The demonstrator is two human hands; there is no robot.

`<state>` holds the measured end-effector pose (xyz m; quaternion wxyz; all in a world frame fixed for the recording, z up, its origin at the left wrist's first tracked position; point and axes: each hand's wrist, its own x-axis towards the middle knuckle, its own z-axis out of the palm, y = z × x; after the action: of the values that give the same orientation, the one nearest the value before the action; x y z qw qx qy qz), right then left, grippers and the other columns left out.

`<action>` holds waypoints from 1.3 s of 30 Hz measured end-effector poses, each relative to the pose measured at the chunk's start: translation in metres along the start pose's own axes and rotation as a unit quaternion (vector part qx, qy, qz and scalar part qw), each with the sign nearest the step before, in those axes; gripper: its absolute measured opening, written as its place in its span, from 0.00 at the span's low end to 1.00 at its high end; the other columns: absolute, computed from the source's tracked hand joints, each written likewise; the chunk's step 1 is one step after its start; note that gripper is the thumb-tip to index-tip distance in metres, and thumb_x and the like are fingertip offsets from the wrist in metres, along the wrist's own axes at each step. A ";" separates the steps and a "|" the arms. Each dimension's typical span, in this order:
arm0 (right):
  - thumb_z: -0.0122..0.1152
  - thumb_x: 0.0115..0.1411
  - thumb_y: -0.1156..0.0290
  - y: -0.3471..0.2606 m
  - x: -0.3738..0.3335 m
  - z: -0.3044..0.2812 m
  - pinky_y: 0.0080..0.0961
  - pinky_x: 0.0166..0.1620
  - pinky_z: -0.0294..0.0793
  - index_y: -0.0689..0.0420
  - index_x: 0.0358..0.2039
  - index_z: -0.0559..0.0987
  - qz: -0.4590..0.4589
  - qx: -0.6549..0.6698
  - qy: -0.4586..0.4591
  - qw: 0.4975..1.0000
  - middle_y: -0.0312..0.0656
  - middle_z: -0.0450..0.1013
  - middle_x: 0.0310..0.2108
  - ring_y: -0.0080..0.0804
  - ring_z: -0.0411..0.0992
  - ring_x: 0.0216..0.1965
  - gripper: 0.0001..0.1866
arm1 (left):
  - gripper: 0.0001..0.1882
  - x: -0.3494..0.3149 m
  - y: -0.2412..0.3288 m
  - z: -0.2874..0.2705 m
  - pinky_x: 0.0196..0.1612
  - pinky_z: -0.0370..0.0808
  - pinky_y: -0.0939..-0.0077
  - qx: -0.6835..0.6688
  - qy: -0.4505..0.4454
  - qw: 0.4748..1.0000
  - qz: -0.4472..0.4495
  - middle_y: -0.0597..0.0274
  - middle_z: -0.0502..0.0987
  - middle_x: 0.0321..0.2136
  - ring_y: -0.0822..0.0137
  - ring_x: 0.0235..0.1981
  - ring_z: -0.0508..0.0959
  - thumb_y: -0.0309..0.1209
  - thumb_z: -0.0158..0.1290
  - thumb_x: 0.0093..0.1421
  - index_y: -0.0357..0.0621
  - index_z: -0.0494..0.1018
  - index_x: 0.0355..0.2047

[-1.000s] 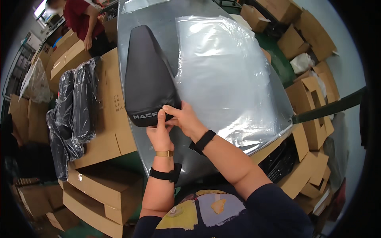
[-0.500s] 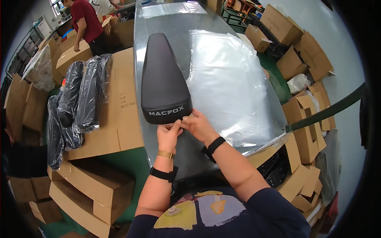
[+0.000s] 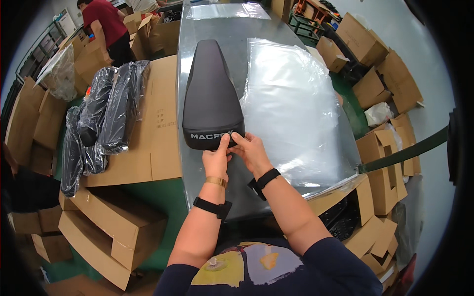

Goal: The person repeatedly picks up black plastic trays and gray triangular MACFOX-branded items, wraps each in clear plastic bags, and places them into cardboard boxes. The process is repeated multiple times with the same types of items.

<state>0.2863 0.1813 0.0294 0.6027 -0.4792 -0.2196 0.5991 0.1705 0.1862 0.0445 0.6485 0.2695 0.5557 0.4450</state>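
A long black padded bike seat (image 3: 211,93) lies on the metal table, its narrow end pointing away and its wide end towards me. Pale lettering runs across that near end. My left hand (image 3: 216,160) has its thumb pressed on the lettered face, with the fingers curled below the lower edge. Close beside it, my right hand (image 3: 251,152) presses its thumb near the right end of the lettering. Its fingers bend under the same edge and are partly hidden. To the right of the seat lies a stack of clear plastic bags (image 3: 291,108).
Several black seats wrapped in plastic (image 3: 121,106) rest on cardboard (image 3: 160,143) at the left. Open cartons (image 3: 126,234) stand below it and along the right side. A dark green strap or bar (image 3: 405,150) reaches the table's right corner. A person in red (image 3: 104,22) stands at the far left.
Both thumbs have moved up from the seat's lower edge onto its lettered face, the right one now covering part of the lettering. The whole view has shifted slightly.
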 end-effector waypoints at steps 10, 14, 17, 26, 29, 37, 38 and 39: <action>0.59 0.58 0.75 0.003 -0.001 -0.011 0.26 0.43 0.75 0.66 0.44 0.70 -0.007 0.023 -0.073 0.997 0.43 0.74 0.37 0.27 0.73 0.36 0.15 | 0.16 0.005 -0.009 -0.009 0.38 0.73 0.73 0.076 -0.024 0.993 0.082 0.65 0.76 0.32 0.71 0.33 0.77 0.37 0.61 0.55 0.41 0.71 0.39; 0.60 0.57 0.74 0.000 -0.004 -0.017 0.27 0.45 0.74 0.65 0.43 0.71 -0.008 0.071 -0.108 0.992 0.43 0.74 0.37 0.28 0.73 0.37 0.15 | 0.15 0.001 0.005 -0.007 0.36 0.72 0.76 0.088 -0.063 0.991 0.074 0.63 0.76 0.32 0.72 0.33 0.77 0.33 0.60 0.55 0.40 0.70 0.39; 0.62 0.57 0.68 0.001 0.002 -0.024 0.28 0.47 0.72 0.64 0.44 0.71 0.037 0.114 -0.098 0.988 0.40 0.72 0.37 0.29 0.72 0.37 0.18 | 0.14 0.033 -0.019 -0.048 0.35 0.72 0.79 0.274 -0.218 0.933 0.085 0.62 0.76 0.32 0.73 0.32 0.76 0.29 0.58 0.55 0.38 0.69 0.40; 0.66 0.54 0.61 -0.012 -0.001 0.008 0.29 0.45 0.73 0.66 0.46 0.70 0.015 -0.066 0.019 0.998 0.43 0.73 0.39 0.29 0.73 0.39 0.26 | 0.12 -0.045 -0.046 -0.130 0.37 0.74 0.80 0.251 -0.175 0.952 -0.018 0.62 0.77 0.34 0.72 0.35 0.77 0.28 0.54 0.59 0.39 0.69 0.42; 0.65 0.54 0.70 -0.003 -0.004 -0.001 0.27 0.41 0.75 0.68 0.48 0.69 -0.015 -0.072 0.034 0.997 0.45 0.74 0.39 0.29 0.73 0.39 0.24 | 0.10 -0.071 -0.050 -0.169 0.38 0.75 0.79 0.224 -0.152 0.962 -0.026 0.61 0.77 0.35 0.71 0.35 0.77 0.28 0.52 0.61 0.39 0.69 0.41; 0.52 0.54 0.84 0.048 -0.085 -0.061 0.27 0.44 0.76 0.67 0.54 0.66 0.077 -0.153 -0.044 0.984 0.48 0.72 0.42 0.34 0.73 0.41 0.25 | 0.08 -0.131 -0.093 -0.284 0.35 0.77 0.77 0.133 -0.058 0.984 -0.103 0.60 0.78 0.33 0.71 0.33 0.78 0.29 0.51 0.61 0.41 0.70 0.39; 0.52 0.54 0.84 0.056 -0.099 -0.068 0.27 0.44 0.76 0.68 0.53 0.67 0.059 -0.137 -0.036 0.988 0.49 0.72 0.41 0.34 0.74 0.40 0.23 | 0.07 -0.136 -0.100 -0.295 0.34 0.77 0.77 0.123 -0.049 0.984 -0.121 0.60 0.78 0.33 0.71 0.32 0.78 0.29 0.51 0.62 0.41 0.70 0.39; 0.52 0.54 0.84 0.065 -0.109 -0.074 0.27 0.43 0.76 0.68 0.51 0.68 0.043 -0.123 -0.030 0.991 0.49 0.72 0.41 0.34 0.74 0.40 0.22 | 0.07 -0.141 -0.110 -0.305 0.33 0.77 0.77 0.125 -0.044 0.981 -0.140 0.60 0.78 0.33 0.71 0.32 0.78 0.29 0.51 0.62 0.42 0.70 0.38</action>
<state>0.2949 0.0443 -0.0247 0.5058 -0.5405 -0.2890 0.6071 -0.0897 -0.0324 -0.0527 0.6894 0.2872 0.6102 0.2644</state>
